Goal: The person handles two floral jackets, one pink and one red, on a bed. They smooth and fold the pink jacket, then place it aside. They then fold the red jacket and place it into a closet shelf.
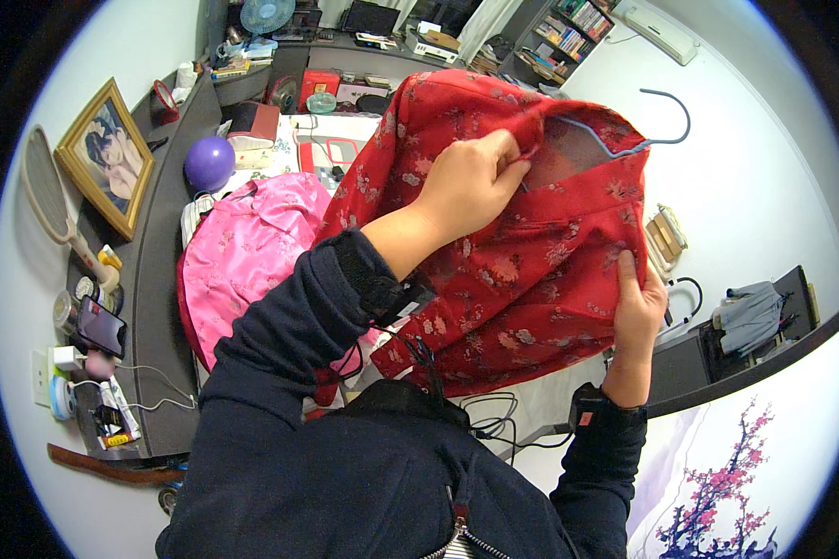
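Observation:
A red floral jacket (524,272) hangs on a blue-grey clothes hanger (671,133), whose hook sticks out past the collar at the upper right. My left hand (472,182) pinches the jacket's neckline, its fingers closed on the fabric. Lower on the right, my right hand (640,307) grips the garment's side, thumb in front and the other fingers hidden behind the cloth. Left of the jacket, a pink floral satin garment (245,237) lies spread over the bed, with red cloth along its lower edge.
A dark headboard shelf (161,279) on the left carries a gold-framed picture (108,157), a phone (102,327) and cables. A purple balloon (210,163) rests beside it. Black cables (496,419) hang below the jacket. Farther back stands a desk with a printer (431,45).

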The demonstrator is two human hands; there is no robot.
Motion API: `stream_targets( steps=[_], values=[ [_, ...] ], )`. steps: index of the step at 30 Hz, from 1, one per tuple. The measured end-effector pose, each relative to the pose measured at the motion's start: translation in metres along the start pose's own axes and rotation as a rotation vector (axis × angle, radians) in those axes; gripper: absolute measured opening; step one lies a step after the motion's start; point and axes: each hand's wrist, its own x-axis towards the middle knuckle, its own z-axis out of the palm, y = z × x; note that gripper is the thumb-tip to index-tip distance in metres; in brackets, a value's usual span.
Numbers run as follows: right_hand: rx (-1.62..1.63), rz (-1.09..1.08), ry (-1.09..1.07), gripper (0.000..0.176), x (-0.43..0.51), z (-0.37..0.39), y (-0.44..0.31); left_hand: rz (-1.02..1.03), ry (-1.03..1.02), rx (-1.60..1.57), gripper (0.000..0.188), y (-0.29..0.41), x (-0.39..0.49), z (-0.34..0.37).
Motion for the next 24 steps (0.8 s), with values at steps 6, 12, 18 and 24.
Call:
stream_targets(
  steps=[6, 12, 18, 24],
  values=[
    [-0.141, -0.139, -0.064, 0.027, -0.005, 0.005, 0.009, 0.144, -0.192, -0.090, 0.018, 0.011, 0.003, 0.020],
    [0.032, 0.040, -0.009, 0.025, 0.002, -0.027, 0.016, 0.368, 0.044, -0.028, 0.010, -0.011, 0.002, -0.018],
    [0.080, 0.064, 0.010, 0.030, 0.011, -0.071, 0.005, 0.348, 0.212, 0.440, 0.055, -0.036, 0.016, -0.076],
    [0.081, 0.149, -0.039, 0.030, 0.022, -0.091, 0.003, 0.106, -0.048, 0.015, 0.034, -0.048, 0.039, -0.081]
  ],
)
